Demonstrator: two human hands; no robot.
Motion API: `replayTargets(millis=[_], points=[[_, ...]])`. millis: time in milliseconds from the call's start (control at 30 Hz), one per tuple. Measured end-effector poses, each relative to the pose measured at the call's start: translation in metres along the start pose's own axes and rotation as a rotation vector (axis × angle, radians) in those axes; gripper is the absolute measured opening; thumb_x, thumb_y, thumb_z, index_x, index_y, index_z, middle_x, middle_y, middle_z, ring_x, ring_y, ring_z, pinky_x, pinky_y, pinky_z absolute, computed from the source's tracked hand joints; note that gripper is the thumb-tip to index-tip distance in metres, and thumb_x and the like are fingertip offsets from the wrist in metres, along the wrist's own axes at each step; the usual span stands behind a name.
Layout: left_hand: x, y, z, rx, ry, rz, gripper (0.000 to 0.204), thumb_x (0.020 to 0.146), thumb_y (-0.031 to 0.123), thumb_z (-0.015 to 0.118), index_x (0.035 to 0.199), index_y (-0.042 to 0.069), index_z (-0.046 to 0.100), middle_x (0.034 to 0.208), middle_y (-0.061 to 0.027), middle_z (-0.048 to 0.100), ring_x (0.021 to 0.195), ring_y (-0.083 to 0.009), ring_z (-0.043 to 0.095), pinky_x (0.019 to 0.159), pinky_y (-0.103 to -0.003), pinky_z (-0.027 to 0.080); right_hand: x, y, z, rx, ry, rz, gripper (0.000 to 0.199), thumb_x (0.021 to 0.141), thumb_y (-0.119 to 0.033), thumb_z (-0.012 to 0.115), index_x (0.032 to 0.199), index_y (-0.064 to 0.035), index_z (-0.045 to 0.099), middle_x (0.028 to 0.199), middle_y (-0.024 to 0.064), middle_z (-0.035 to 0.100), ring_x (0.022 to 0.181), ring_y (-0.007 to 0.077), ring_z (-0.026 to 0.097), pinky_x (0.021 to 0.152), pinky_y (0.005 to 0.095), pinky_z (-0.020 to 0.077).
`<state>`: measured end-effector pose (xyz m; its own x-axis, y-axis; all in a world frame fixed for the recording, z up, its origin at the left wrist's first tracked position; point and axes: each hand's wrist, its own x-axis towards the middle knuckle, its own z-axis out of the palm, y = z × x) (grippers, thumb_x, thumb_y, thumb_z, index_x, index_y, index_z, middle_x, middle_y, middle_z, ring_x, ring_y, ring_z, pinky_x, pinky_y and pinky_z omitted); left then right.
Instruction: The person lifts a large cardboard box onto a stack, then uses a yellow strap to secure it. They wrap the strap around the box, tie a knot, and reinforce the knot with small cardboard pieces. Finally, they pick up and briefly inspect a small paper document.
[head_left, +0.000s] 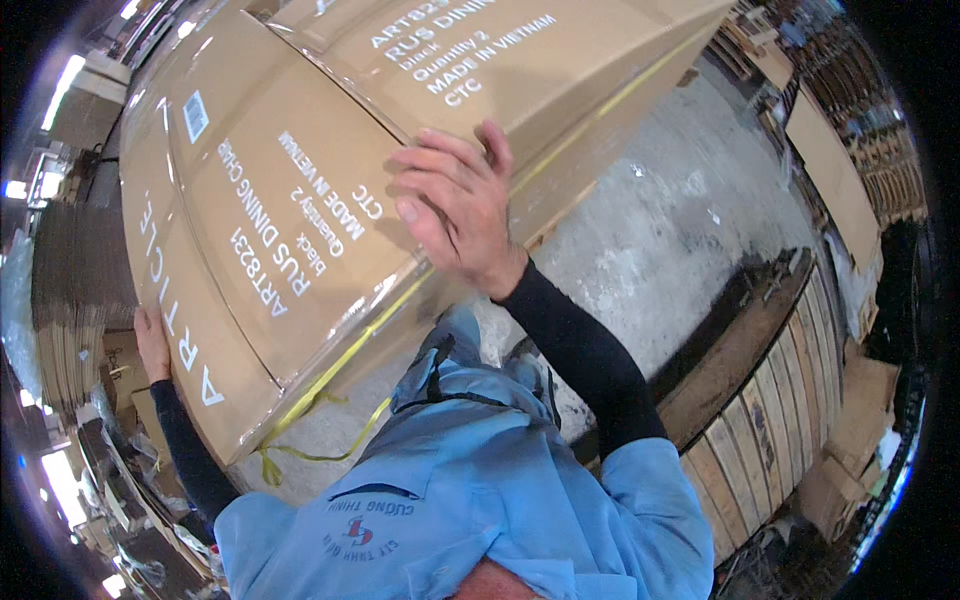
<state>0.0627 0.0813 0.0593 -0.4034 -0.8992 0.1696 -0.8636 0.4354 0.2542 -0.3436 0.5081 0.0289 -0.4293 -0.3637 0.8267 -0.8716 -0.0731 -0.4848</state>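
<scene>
Two large brown cardboard boxes, a near carton (330, 240) and another carton (540, 60) beside it, stand close together, with shiny clear film over them. White print and a label mark the near carton's top. My left hand (152, 343) lies against that carton's left side, its fingers stretched out. Over the carton's near right edge is my right hand (455, 205), fingers apart and slightly bent, holding nothing; whether it touches the cardboard I cannot tell. A yellow strap (345, 362) runs along the cartons' near side, its loose end hanging by the near corner.
Grey concrete floor (680, 220) stretches to the right. A slatted wooden pallet (765, 430) lies at the lower right. Stacked flat cardboard (75, 270) stands at the far left. Leaning cardboard sheets (835, 160) and wooden parts line the right side.
</scene>
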Motion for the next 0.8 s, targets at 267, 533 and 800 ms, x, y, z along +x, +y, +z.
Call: replayTargets(millis=[267, 533, 800], points=[[-0.026, 0.03, -0.009, -0.014, 0.048, -0.114, 0.063, 0.097, 0.045, 0.044, 0.134, -0.007, 0.044, 0.139, -0.0255, 0.044, 0.132, -0.0359, 0.04, 0.108, -0.039, 0.031, -0.001, -0.014, -0.02, 0.005, -0.061, 0.086, 0.021, 0.083, -0.03, 0.061, 0.093, -0.0131, 0.069, 0.109, 0.0013, 0.066, 0.111, 0.0238, 0.056, 0.109, 0.0507, 0.0173], [-0.006, 0.018, 0.001, 0.031, 0.087, -0.112, 0.065, 0.095, 0.047, 0.046, 0.132, -0.007, 0.047, 0.137, -0.0277, 0.046, 0.129, -0.0387, 0.043, 0.106, -0.04, 0.033, -0.003, -0.013, -0.002, -0.173, 0.018, 0.106, 0.024, 0.082, -0.026, 0.058, 0.099, -0.0133, 0.067, 0.11, 0.0, 0.064, 0.105, 0.0213, 0.054, 0.099, 0.0472, 0.0256], [0.004, 0.012, 0.0, 0.006, 0.099, -0.065, 0.069, 0.094, 0.048, 0.047, 0.132, -0.009, 0.045, 0.136, -0.0292, 0.047, 0.129, -0.0379, 0.044, 0.105, -0.041, 0.035, 0.005, -0.018, -0.002, -0.099, 0.012, 0.108, 0.018, 0.083, -0.027, 0.063, 0.093, -0.0112, 0.064, 0.1, 0.0011, 0.062, 0.103, 0.0213, 0.051, 0.095, 0.0429, 0.0285]])
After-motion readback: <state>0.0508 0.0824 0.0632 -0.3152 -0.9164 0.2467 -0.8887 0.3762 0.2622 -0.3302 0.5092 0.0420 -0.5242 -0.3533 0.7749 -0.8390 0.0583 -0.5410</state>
